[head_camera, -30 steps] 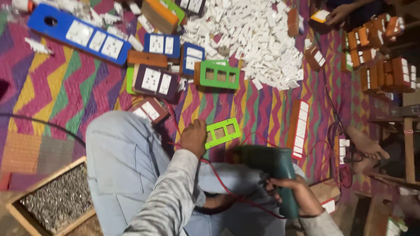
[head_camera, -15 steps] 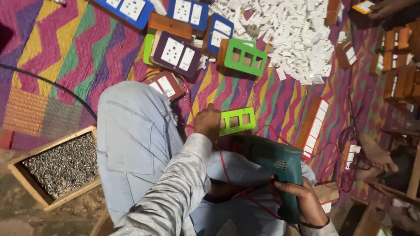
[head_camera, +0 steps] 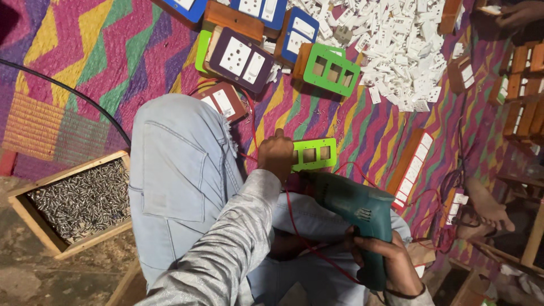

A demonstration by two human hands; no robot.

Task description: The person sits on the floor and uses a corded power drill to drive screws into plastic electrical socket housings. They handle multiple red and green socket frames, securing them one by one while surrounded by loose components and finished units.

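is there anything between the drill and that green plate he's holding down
Nothing visible. The left hand holds the green plate at its left end, and the drill, gripped by the right hand, points at it from just below. A red wire runs alongside, not between.

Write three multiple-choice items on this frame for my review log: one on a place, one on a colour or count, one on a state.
1. Where is the wooden tray of screws?
A. Left of the person's knee
B. Among the white switches
C. On the lap

2. What colour is the plate that the left hand holds?
A. Blue
B. Green
C. Brown

3. How is the drill held?
A. Lying loose on the mat
B. In both hands
C. In the right hand, nose toward the plate

Answers: 1 A, the tray sits at the left edge beside the knee; 2 B, the plate is bright green; 3 C, only the right hand wraps the handle.
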